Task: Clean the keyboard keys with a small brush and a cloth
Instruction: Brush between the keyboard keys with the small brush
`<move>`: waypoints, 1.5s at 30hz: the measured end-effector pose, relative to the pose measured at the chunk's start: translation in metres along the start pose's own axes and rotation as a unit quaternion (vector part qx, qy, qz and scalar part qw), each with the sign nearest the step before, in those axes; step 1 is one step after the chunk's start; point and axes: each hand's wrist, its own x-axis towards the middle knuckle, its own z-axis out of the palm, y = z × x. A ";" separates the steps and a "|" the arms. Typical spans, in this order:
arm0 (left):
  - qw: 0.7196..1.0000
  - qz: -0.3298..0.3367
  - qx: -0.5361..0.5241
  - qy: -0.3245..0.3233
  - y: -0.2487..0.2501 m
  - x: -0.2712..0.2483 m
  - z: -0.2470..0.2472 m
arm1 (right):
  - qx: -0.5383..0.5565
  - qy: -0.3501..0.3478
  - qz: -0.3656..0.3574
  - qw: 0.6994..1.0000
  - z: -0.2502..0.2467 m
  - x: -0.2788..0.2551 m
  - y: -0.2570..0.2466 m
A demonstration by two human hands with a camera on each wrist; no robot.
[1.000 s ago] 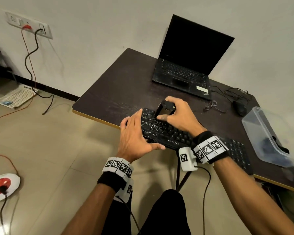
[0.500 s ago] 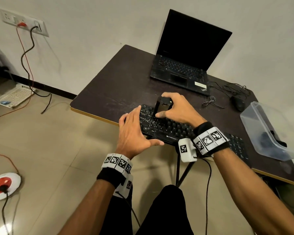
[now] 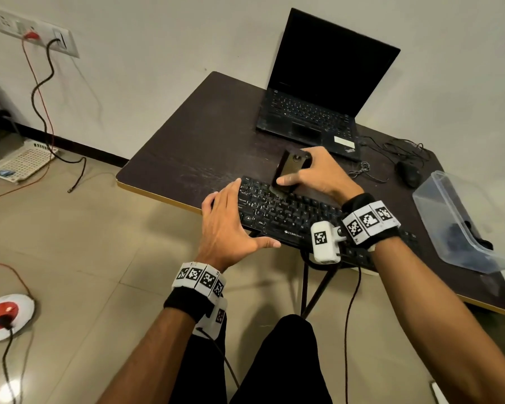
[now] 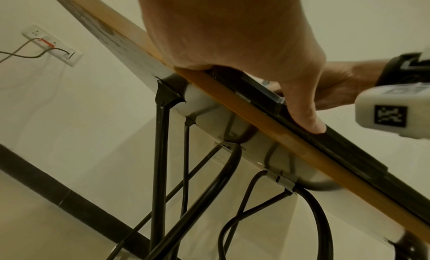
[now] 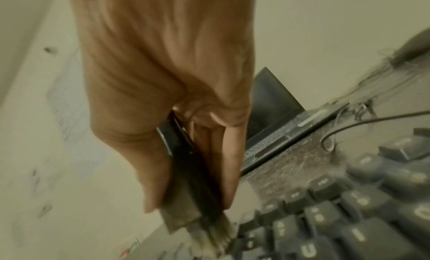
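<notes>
- keyboard (image 3: 292, 212) sits at the near edge of the dark table (image 3: 187, 158)
- right hand (image 3: 318, 176) pinches a black brush (image 3: 289, 173), bristles down on the far-left keys
- left hand (image 3: 225, 228) braces the keyboard's left end, fingers straight, thumb along the near edge
- open laptop (image 3: 312, 112) further back, clear plastic tub (image 3: 461, 223) off to the right

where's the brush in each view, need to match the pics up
Head: the brush stands at centre, gripped by the right hand, bristles down on the far rows of the keyboard.
Left wrist: not in view.
Right wrist: the brush is at lower centre, between thumb and fingers, bristles at the keys.
Shared landmark: the keyboard; its front edge runs under the left hand's thumb.
</notes>
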 end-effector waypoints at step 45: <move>1.000 0.014 0.012 0.006 -0.003 0.000 0.002 | -0.027 0.116 -0.099 0.988 0.036 -0.035 0.019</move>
